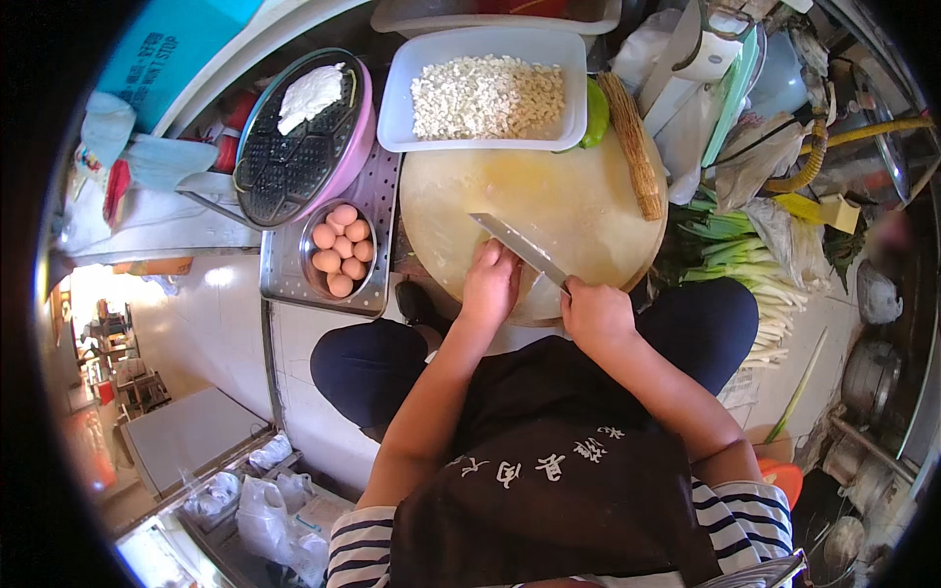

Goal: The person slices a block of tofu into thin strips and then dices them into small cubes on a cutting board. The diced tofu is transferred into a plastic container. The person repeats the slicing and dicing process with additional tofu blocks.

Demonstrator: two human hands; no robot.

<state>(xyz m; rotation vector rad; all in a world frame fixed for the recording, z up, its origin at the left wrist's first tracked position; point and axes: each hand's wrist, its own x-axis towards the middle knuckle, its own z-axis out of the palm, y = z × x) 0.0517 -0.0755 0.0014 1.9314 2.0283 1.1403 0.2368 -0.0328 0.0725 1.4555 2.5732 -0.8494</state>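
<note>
My right hand grips the handle of a kitchen knife, whose broad blade slants up and left over the round chopping board. My left hand rests at the near part of the board, its curled fingertips close against the blade. Whatever may lie under those fingers is hidden from me. A few pale scraps cling about the blade. Beyond the knife, a yellowish wet stain marks the board. At its far edge stands a white plastic tub of small pale diced pieces.
Right of the tub are a green pepper and a bundled-stick brush. Spring onions lie to the right. On the left, a bowl of eggs sits on a perforated metal tray, beside a black perforated rack bearing a white slab.
</note>
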